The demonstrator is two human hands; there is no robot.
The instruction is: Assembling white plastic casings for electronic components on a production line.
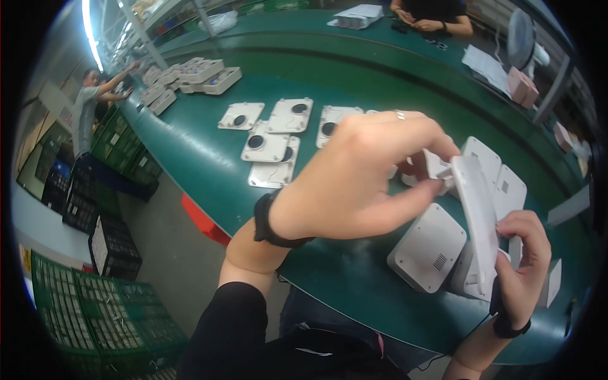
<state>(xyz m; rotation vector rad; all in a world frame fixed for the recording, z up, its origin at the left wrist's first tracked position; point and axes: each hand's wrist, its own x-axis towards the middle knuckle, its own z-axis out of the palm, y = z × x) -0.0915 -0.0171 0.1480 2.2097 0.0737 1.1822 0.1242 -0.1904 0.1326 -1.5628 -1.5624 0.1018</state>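
Observation:
A thin white plastic cover (476, 215) is tilted up nearly edge-on above the bench. My right hand (524, 263) grips its lower right side between thumb and fingers. At the upper end of the cover, my left hand (367, 174) pinches a small white plastic piece (441, 170) with thumb and index finger; whether that piece is joined to the cover, I cannot tell. Just beneath lies a rounded white housing (425, 250) with slots and corner holes. Similar white housings (506, 190) sit behind the cover, partly hidden by it.
On the green bench (196, 145) several flat white plates with black discs (256, 142) lie left of my hands. Farther back stand stacked white trays (206, 76). A red object (204, 218) juts below the bench edge. Green crates (95, 310) fill the lower left. Another person's hands (418, 22) work across the bench.

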